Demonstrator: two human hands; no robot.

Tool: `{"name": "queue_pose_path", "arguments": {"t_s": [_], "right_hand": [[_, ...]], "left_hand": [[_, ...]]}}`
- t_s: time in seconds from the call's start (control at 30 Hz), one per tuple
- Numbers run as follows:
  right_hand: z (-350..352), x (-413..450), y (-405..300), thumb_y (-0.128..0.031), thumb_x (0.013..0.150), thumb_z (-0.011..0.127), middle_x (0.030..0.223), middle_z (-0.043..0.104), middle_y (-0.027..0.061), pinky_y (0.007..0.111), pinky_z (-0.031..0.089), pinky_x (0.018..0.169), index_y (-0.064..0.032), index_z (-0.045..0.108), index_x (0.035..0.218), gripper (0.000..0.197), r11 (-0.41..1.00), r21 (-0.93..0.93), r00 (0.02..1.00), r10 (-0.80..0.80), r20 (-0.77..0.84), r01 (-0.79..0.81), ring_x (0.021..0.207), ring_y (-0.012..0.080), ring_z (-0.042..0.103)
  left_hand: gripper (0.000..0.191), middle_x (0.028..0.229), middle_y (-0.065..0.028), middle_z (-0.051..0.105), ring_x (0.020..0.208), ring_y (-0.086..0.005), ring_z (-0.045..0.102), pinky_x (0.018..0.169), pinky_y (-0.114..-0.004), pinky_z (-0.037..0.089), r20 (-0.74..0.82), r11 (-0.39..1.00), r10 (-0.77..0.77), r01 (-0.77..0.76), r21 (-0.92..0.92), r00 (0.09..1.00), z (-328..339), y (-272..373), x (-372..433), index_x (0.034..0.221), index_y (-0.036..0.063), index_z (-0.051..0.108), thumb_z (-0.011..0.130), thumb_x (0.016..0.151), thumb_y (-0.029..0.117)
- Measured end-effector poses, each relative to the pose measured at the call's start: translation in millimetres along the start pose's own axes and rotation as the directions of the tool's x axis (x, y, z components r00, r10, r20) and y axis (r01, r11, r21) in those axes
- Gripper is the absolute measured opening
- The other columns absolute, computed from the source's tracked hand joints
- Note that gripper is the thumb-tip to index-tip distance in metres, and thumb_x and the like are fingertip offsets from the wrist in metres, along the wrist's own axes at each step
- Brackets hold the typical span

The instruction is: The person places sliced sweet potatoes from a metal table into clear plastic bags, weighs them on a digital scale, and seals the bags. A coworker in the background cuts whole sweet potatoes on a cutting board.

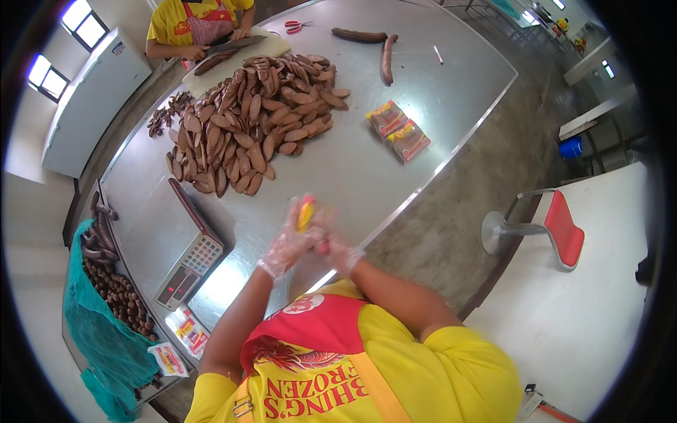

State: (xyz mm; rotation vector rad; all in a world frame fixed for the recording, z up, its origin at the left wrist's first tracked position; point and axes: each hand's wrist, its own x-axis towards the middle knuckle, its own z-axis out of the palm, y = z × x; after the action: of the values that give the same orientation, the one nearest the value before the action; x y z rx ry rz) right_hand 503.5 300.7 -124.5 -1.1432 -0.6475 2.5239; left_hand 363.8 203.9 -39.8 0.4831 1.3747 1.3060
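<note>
Both my hands wear clear plastic gloves and meet above the near edge of the metal table [344,174]. My left hand [288,246] grips a red and yellow plastic food packet [305,214]. Beside it, my right hand [334,240] is blurred and partly hidden, close against the packet's lower end; its hold cannot be told. Beyond the hands lies a large heap of sliced brown sausage [254,121]. Two filled packets [399,129] lie on the table to the right of the heap. A digital weighing scale [190,259] stands to the left of my hands.
Across the table a co-worker [201,31] cuts sausage with a knife on a cutting board [275,46]. Farther back are scissors [296,25], whole sausages [359,35] and a marker [438,55]. Packaging [191,333] and green netting [100,317] are at left, a red stool [565,230] at right.
</note>
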Motion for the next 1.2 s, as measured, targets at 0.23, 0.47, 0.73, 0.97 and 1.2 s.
{"name": "queue_pose_path", "arguments": {"t_s": [0.23,0.47,0.73,0.97,1.2], "right_hand": [[-151,18,-221,-0.051,0.099,0.087,0.13,0.068,0.0062,0.031,0.061,0.078,-0.0067,0.043,0.173,0.097,0.647,-0.346,0.497,-0.753,-0.431,0.68,0.109,0.0146,0.069],[-201,77,-283,-0.038,0.106,0.082,0.16,0.064,0.0232,0.047,0.058,0.111,0.001,0.045,0.173,0.086,0.565,-0.726,0.277,-0.825,-0.492,0.392,0.137,0.0343,0.069],[-182,97,-280,-0.048,0.107,0.071,0.167,0.053,0.0315,0.057,0.039,0.134,-0.0002,0.056,0.166,0.078,0.085,-0.948,0.163,-0.977,-0.141,-0.306,0.163,0.0456,0.044],[-75,84,-238,-0.029,0.104,0.079,0.145,0.072,0.0208,0.053,0.049,0.121,-0.0018,0.071,0.146,0.05,-0.302,-0.907,0.313,-0.866,0.39,0.294,0.138,0.0427,0.065],[98,172,-78,-0.033,0.104,0.08,0.148,0.07,0.0242,0.055,0.052,0.119,-0.007,0.061,0.158,0.063,-0.184,-0.808,0.706,-0.405,0.582,0.56,0.141,0.0456,0.064]], "left_hand": [[0.094,0.158,-0.0111,0.065,0.145,-0.0251,0.06,0.122,-0.042,0.052,0.2,0.95,-0.188,0.127,0.285,0.962,16,7,10,0.179,0.0125,0.041,0.09,0.101,0.032],[0.068,0.135,-0.0097,0.073,0.125,-0.0234,0.069,0.105,-0.04,0.06,-0.396,0.926,-0.076,0.212,0.312,0.915,-52,-27,56,0.161,0.0085,0.061,0.088,0.103,0.033],[0.06,0.143,-0.027,0.07,0.128,-0.0461,0.072,0.11,-0.051,0.06,-0.487,0.454,0.491,0.265,0.851,0.722,-132,26,101,0.16,0.0123,0.063,0.079,0.104,0.027],[0.062,0.14,-0.025,0.073,0.128,-0.0464,0.074,0.108,-0.051,0.059,-0.438,0.407,0.196,0.334,0.85,0.877,-145,-20,120,0.165,0.0064,0.05,0.07,0.11,0.024],[0.059,0.152,-0.0232,0.068,0.132,-0.0442,0.072,0.111,-0.053,0.059,-0.662,0.588,0.469,0.352,0.728,0.585,-151,6,164,0.155,0.0115,0.065,0.081,0.101,0.031]]}}
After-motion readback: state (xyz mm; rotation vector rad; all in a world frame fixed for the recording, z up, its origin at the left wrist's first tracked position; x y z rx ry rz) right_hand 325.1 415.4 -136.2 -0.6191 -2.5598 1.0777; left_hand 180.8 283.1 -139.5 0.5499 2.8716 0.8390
